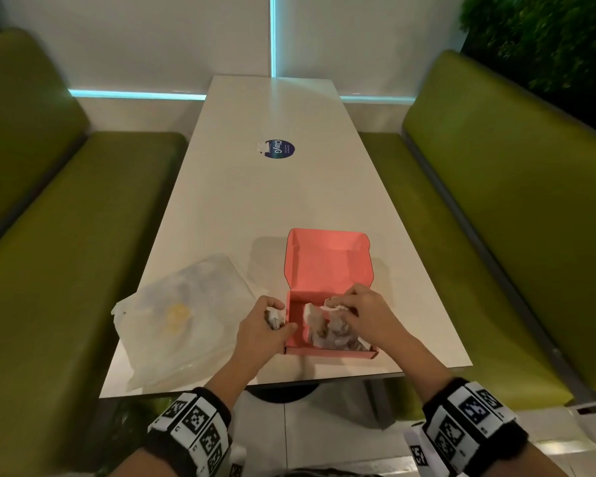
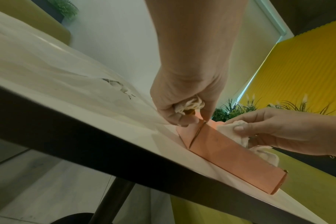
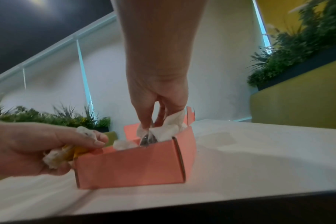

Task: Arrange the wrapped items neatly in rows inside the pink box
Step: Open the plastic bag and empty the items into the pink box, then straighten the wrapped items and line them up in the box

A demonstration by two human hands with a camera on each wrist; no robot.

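Note:
The pink box (image 1: 295,306) (image 2: 226,150) (image 3: 132,165) stands open near the table's front edge, lid (image 1: 327,259) tipped back. Several white wrapped items (image 1: 331,330) (image 3: 164,131) lie in its right part. My right hand (image 1: 362,313) (image 3: 153,115) reaches into the box and pinches a wrapped item's white paper (image 1: 334,304) (image 2: 230,128). My left hand (image 1: 265,328) (image 2: 182,106) sits at the box's left wall and grips another wrapped item (image 1: 274,320) (image 2: 190,105) (image 3: 57,156) with yellow showing inside.
A translucent plastic bag (image 1: 179,321) (image 2: 48,60) with a yellow thing inside lies left of the box. A round blue sticker (image 1: 280,149) is farther up the white table (image 1: 289,187). Green benches (image 1: 55,235) flank both sides.

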